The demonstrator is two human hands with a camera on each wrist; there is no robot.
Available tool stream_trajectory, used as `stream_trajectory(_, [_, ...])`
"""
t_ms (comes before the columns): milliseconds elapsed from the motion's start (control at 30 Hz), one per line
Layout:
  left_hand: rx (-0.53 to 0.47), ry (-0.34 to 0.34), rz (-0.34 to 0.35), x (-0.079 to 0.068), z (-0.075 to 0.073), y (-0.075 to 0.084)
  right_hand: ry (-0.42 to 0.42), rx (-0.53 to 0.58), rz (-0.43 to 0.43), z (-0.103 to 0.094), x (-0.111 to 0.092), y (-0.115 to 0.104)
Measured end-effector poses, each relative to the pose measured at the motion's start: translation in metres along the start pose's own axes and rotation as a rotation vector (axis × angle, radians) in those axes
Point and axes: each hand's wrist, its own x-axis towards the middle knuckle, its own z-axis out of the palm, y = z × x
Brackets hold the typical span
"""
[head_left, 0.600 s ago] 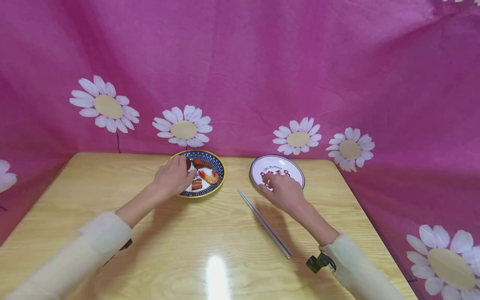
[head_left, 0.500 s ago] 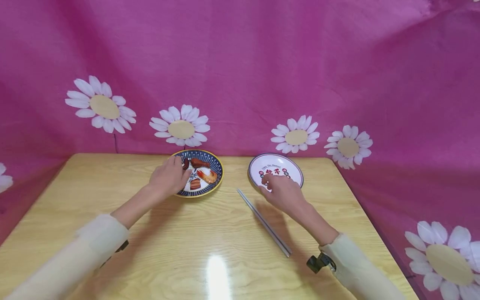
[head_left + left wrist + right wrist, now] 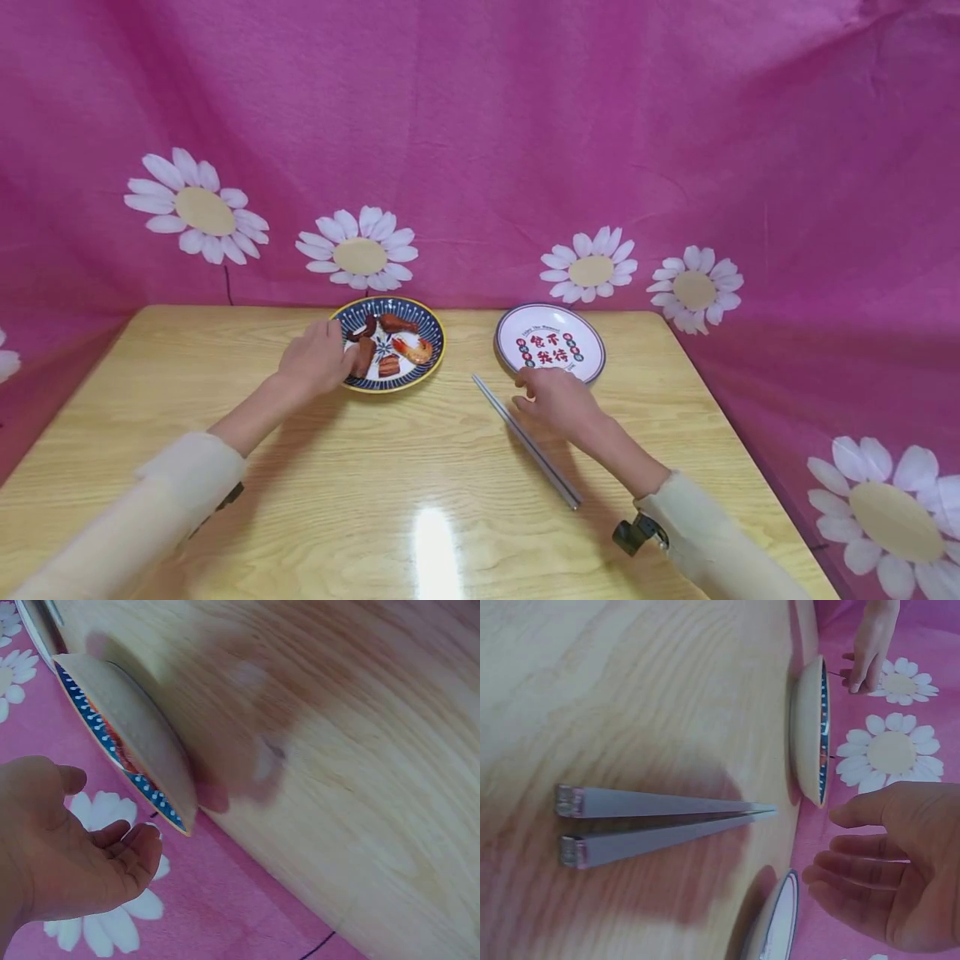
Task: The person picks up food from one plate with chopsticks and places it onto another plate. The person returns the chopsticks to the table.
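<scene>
Pink cloth (image 3: 480, 150): hung behind the far edge of the table (image 3: 360, 517); white flowers are printed on it.
Left hand (image 3: 315, 360): held above the table at the left rim of the blue plate (image 3: 422, 320); fingers loosely bent, thumb apart, nothing gripped. A gap to the rim is shown in the left wrist view.
Right hand (image 3: 558, 400): held above the table by the near rim of the white plate (image 3: 555, 315), fingers and thumb apart, nothing gripped.
Chopsticks (image 3: 527, 442): laid on the table left of the right hand, tips pointed to the far left. Scattering is judged possible if the shafts are brushed during lowering of the fingers; slipping, if they are pinched off-centre.
Blue plate: set far left of the chopsticks. Tilting could be caused by pressure on its left rim.
Food: drumstick (image 3: 397, 323), shrimp (image 3: 414, 349) and rib (image 3: 388, 365) are carried on the blue plate, with other brown pieces; these could be shifted by a knock.
White plate: set at far right. Sliding toward the cloth could be caused by a forward push.
Obstructions: part of each plate's rim is covered by a hand.
Wrist camera (image 3: 634, 532): the blunt chopstick ends could be caught if the right forearm is swept left.
</scene>
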Motion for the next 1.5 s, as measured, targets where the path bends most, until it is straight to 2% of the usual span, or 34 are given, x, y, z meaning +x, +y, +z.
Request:
stream_trajectory(300, [0.012, 0.025, -0.073, -0.004, 0.006, -0.016, -0.051, 0.043, 0.026, 0.007, -0.003, -0.001])
stream_trajectory(533, [0.029, -0.002, -0.092, -0.004, 0.011, -0.026, -0.087, 0.074, 0.051, 0.014, -0.009, -0.003])
stream_trajectory(800, [0.041, -0.005, -0.108, -0.012, 0.014, -0.042, -0.199, 0.168, 0.060, 0.025, -0.013, -0.007])
stream_trajectory(1100, [0.050, -0.027, -0.065, 0.001, 0.018, -0.035, -0.169, 0.162, 0.057, 0.025, -0.026, 0.002])
stream_trajectory(1500, [0.094, -0.048, -0.048, 0.005, 0.021, -0.039, -0.162, 0.148, 0.044, 0.030, -0.034, 0.004])
